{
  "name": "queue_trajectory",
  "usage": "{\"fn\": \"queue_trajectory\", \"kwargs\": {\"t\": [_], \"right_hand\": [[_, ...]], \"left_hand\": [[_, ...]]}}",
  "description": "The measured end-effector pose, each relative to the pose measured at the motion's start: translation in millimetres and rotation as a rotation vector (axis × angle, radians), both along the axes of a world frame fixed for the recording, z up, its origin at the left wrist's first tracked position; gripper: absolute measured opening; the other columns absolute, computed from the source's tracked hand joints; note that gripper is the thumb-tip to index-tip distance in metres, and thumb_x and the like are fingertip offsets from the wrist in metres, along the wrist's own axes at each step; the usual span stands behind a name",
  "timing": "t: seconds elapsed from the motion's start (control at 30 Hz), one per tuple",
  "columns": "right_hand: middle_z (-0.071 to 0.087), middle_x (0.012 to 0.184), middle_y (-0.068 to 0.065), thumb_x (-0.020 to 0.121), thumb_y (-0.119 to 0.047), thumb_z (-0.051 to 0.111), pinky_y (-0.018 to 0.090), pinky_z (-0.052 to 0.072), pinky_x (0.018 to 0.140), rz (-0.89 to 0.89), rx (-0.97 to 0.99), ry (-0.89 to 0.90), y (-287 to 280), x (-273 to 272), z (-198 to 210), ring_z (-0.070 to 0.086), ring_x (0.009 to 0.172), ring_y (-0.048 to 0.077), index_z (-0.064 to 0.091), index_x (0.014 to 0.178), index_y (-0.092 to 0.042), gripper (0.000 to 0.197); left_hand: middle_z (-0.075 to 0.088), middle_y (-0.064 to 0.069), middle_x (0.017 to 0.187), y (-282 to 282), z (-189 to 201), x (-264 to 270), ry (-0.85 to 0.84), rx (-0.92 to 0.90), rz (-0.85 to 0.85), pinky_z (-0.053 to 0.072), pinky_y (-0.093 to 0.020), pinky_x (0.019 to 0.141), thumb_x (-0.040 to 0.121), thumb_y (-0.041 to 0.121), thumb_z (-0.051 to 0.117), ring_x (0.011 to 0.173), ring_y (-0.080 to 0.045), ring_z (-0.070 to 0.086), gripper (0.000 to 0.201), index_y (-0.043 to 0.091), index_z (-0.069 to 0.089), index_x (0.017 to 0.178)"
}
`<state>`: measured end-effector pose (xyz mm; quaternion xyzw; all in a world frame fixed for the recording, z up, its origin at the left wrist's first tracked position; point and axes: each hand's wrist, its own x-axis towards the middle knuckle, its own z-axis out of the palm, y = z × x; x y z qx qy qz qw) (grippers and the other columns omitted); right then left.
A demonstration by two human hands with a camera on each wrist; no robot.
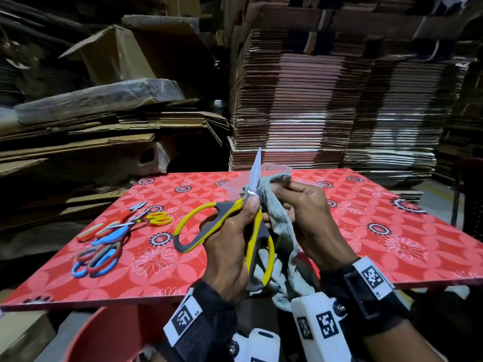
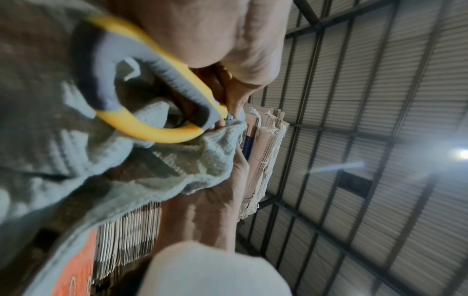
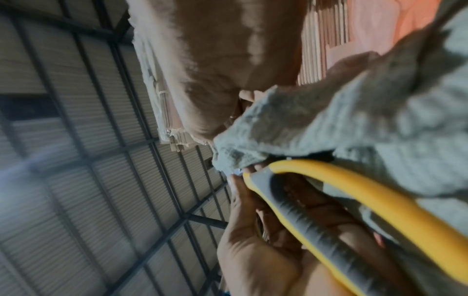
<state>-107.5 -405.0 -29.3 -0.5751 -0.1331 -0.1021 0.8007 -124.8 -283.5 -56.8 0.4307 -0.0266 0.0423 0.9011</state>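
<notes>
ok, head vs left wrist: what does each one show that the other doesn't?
Head only: the bare blade pointing up, and spare scissors lying on the left part of the table. Left wrist only: the ribbed roof and a glaring lamp. Both: the left hand gripping the yellow-grey scissors, the right hand holding the cloth against them, and cardboard stacks behind.

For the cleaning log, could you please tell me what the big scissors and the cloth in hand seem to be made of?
Scissors: the blade glints like polished steel; the handles seem smooth yellow plastic with matt grey ribbed inlay, probably rubber. Cloth: pale grey woven fabric, likely cotton, with a waffle texture.
</notes>
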Motion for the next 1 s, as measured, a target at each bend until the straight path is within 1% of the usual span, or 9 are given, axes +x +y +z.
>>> {"fn": "queue_trajectory", "kwargs": {"t": [0.1,0.23,0.4,0.5,0.6,0.7,0.77,0.87,1.0], "right_hand": [[0.068,0.07,0.029,0.096,-0.009,0.067,0.034,0.054,0.043,-0.03,0.093,0.036,-5.4,-0.1,10.2,0.059,0.042,0.029,0.075,0.087,0.008,0.02],[0.068,0.07,0.03,0.096,-0.01,0.067,0.036,0.053,0.042,-0.089,0.111,0.025,-9.1,-0.8,15.3,0.06,0.042,0.031,0.072,0.092,0.014,0.025],[0.076,0.079,0.013,0.098,-0.015,0.069,0.032,0.059,0.057,-0.264,0.188,0.048,-35.5,15.6,18.3,0.071,0.063,0.023,0.079,0.076,-0.008,0.025],[0.078,0.082,0.009,0.099,-0.013,0.068,0.029,0.058,0.062,-0.254,-0.007,0.015,-47.9,19.7,15.4,0.072,0.067,0.018,0.079,0.085,-0.009,0.018],[0.075,0.073,-0.001,0.088,-0.009,0.079,0.022,0.052,0.059,-0.37,-0.25,-0.12,-59.2,17.5,16.7,0.066,0.062,0.01,0.078,0.077,-0.014,0.012],[0.069,0.068,-0.006,0.078,-0.013,0.083,0.026,0.048,0.063,-0.478,-0.376,-0.248,-65.2,19.0,22.8,0.06,0.064,0.009,0.071,0.067,-0.019,0.017],[0.062,0.067,-0.011,0.079,-0.014,0.075,0.028,0.045,0.069,-0.515,-0.464,-0.323,-59.9,18.8,25.3,0.055,0.068,0.008,0.063,0.067,-0.02,0.018],[0.055,0.07,-0.003,0.079,-0.014,0.068,0.032,0.043,0.07,-0.514,-0.452,-0.382,-48.0,22.7,27.6,0.051,0.071,0.011,0.053,0.069,-0.02,0.02],[0.065,0.079,-0.003,0.08,-0.004,0.071,0.029,0.05,0.074,-0.496,-0.407,-0.411,-31.0,27.7,21.9,0.061,0.075,0.009,0.057,0.077,-0.015,0.018]], "left_hand": [[0.07,-0.016,0.08,-1.9,0.2,1.1,-0.027,0.034,0.014,0.057,-0.047,0.079,0.083,0.026,0.081,0.073,-0.031,0.067,0.024,0.003,0.078,0.091],[0.069,-0.014,0.078,-3.2,1.3,1.8,-0.036,0.059,-0.018,0.055,-0.042,0.073,0.077,0.032,0.081,0.07,-0.029,0.065,0.03,0.005,0.077,0.09],[0.067,-0.01,0.073,4.1,-4.3,-6.5,-0.043,0.071,-0.061,0.054,-0.031,0.058,0.078,0.033,0.079,0.062,-0.024,0.061,0.019,0.017,0.077,0.068],[0.068,-0.009,0.074,15.1,-4.4,-7.6,-0.046,0.094,-0.033,0.051,-0.031,0.053,0.078,0.034,0.078,0.06,-0.021,0.063,0.017,0.019,0.079,0.07],[0.068,-0.008,0.074,22.5,-0.4,-5.4,0.007,0.114,-0.018,0.049,-0.034,0.06,0.083,0.036,0.078,0.061,-0.024,0.061,0.024,0.017,0.078,0.067],[0.071,-0.009,0.074,26.7,3.0,-1.4,0.036,0.085,0.018,0.052,-0.039,0.075,0.089,0.027,0.076,0.068,-0.022,0.068,0.026,0.018,0.08,0.064],[0.071,-0.007,0.072,26.4,6.3,-0.4,0.021,0.071,0.023,0.052,-0.036,0.077,0.09,0.023,0.075,0.067,-0.018,0.07,0.022,0.017,0.08,0.07],[0.072,-0.006,0.072,25.7,8.9,-0.7,0.011,0.052,0.031,0.056,-0.03,0.068,0.093,0.021,0.073,0.066,-0.017,0.071,0.01,0.012,0.078,0.091],[0.074,-0.005,0.076,22.2,11.3,-2.4,0.012,0.01,0.015,0.057,-0.021,0.054,0.092,0.019,0.073,0.065,-0.014,0.073,0.014,0.009,0.077,0.1]]}}
